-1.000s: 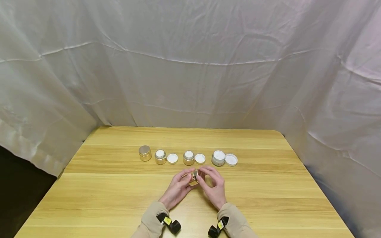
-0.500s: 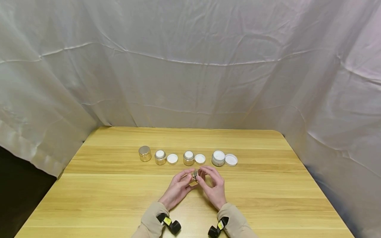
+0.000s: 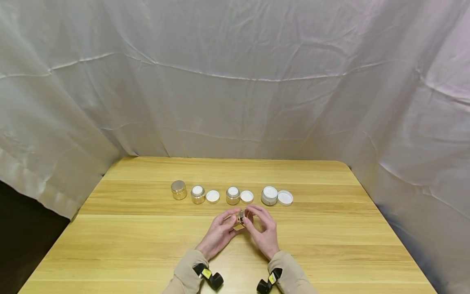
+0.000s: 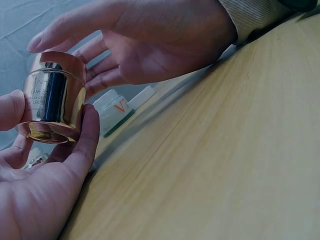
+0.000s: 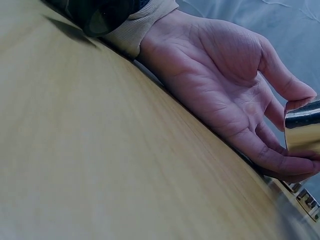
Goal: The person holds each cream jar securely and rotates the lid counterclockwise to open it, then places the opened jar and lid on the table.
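Note:
Between both hands is a shiny gold cream jar [image 3: 240,219], tilted, with small dark lettering on its side in the left wrist view. The left hand [image 3: 218,233] holds the body of this gold jar [image 4: 52,100], thumb on one side and fingers round the other. At the jar's upper end, above the seam, the right hand [image 3: 265,233] pinches the lid [image 4: 62,62] with thumb and fingers. In the right wrist view the left hand [image 5: 220,80] grips the jar [image 5: 304,125], which is cut off by the frame edge.
Behind the hands, a capped gold jar [image 3: 178,190] stands leftmost in a row. Two lidless gold jars [image 3: 198,194] and a larger pale jar [image 3: 269,197] follow, each with a white-lined lid [image 3: 285,197] at its right. Grey curtain [image 3: 235,81] surrounds the wooden table [image 3: 128,245].

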Available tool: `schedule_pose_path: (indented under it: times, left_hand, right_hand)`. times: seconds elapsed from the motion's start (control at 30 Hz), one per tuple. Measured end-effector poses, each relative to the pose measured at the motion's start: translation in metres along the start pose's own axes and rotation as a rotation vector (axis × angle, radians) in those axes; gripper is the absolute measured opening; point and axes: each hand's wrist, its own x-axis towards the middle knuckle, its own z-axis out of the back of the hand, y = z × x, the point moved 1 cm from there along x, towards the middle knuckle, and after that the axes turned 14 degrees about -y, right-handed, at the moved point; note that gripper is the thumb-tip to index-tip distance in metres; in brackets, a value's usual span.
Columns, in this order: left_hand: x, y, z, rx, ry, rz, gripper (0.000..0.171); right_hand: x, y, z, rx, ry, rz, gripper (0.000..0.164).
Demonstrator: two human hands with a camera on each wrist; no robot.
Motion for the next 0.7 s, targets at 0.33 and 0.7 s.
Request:
schedule_pose_path:
  times: [0.33, 0.7]
  left_hand:
    - [0.0006, 0.0006, 0.0004, -0.004, 0.003, 0.000, 0.024]
    - [-0.0003, 0.0010, 0.0012, -0.006, 0.002, -0.002, 0.024]
  right_hand:
    - [0.0010, -0.0006, 0.0000, 0.069, 0.009, 0.023, 0.038]
    - [0.0002, -0.0021, 0.0011, 0.037, -0.013, 0.021, 0.037]
